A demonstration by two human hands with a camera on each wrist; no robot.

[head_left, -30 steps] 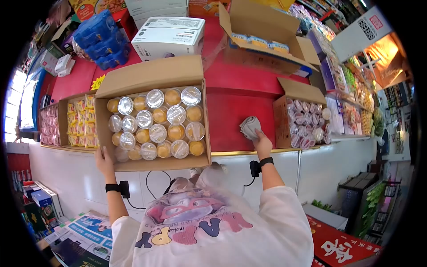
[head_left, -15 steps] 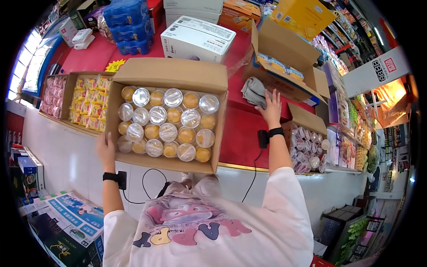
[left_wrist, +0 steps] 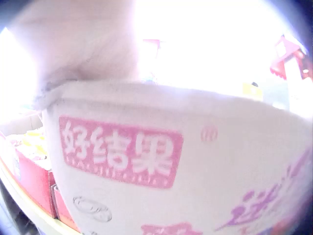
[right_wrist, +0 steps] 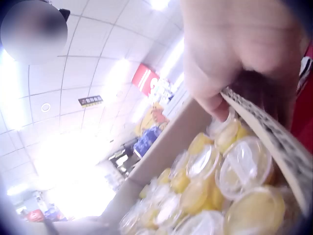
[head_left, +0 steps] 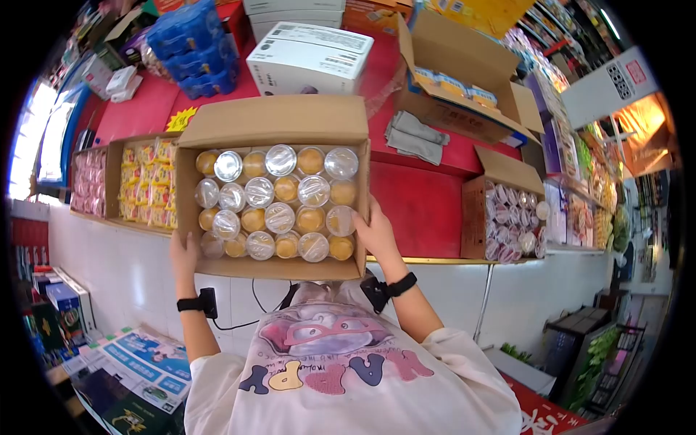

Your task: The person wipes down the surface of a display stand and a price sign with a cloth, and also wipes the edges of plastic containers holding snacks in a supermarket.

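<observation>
An open carton of sealed cups, some yellow and some silvery on top, is held in front of the body. My left hand grips its left edge; the left wrist view shows that hand over the rim of the printed side. At the right edge, my right hand has its thumb inside the wall and its fingers outside, as the right wrist view shows of the hand above the cups. A folded grey cloth lies on the red surface beyond, untouched.
To the left stand cartons of yellow packets and pink packets. Behind are blue shrink-wrapped packs and a white box. To the right are a large open carton and a smaller carton of cups.
My right hand has let go of the grey cloth and come back left and nearer to grip the carton's right edge. The cloth now lies flatter on the red surface. My left hand keeps its grip.
</observation>
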